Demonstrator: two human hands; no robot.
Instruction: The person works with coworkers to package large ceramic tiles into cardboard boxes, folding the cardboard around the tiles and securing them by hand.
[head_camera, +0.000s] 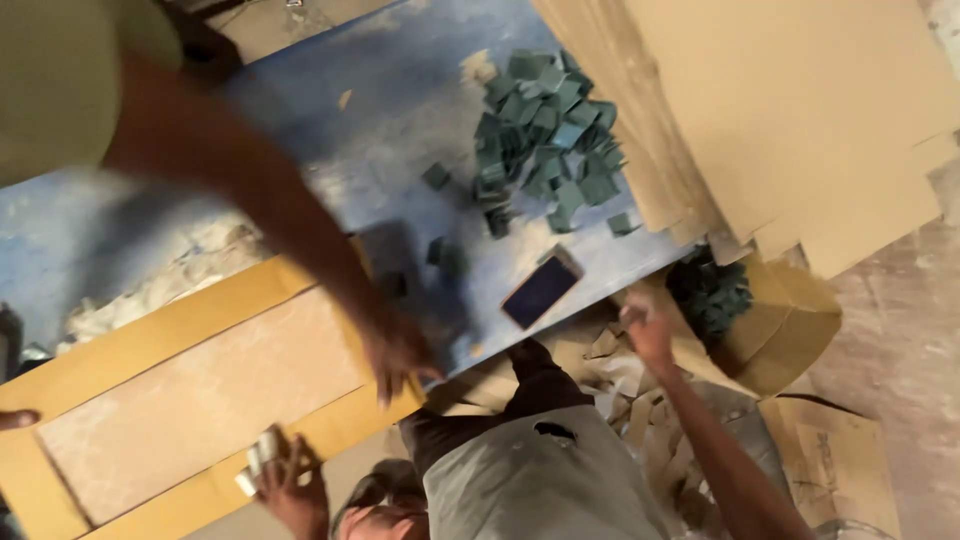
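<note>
The left hand (400, 355) is laid with fingers spread, gripping nothing, on the edge of the cardboard sheet (190, 390), which lies across the blue tabletop (400, 110). Of the right hand (15, 418), only a fingertip is seen at the sheet's far end, so its state cannot be told. A pile of green squares (545, 130) is heaped well apart from both.

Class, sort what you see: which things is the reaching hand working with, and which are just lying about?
In hand: hand resting on the tan-bordered cardboard sheet.
Lying about: heap of green squares; dark flat block; stacked cardboard; box of green pieces; blue table.
</note>
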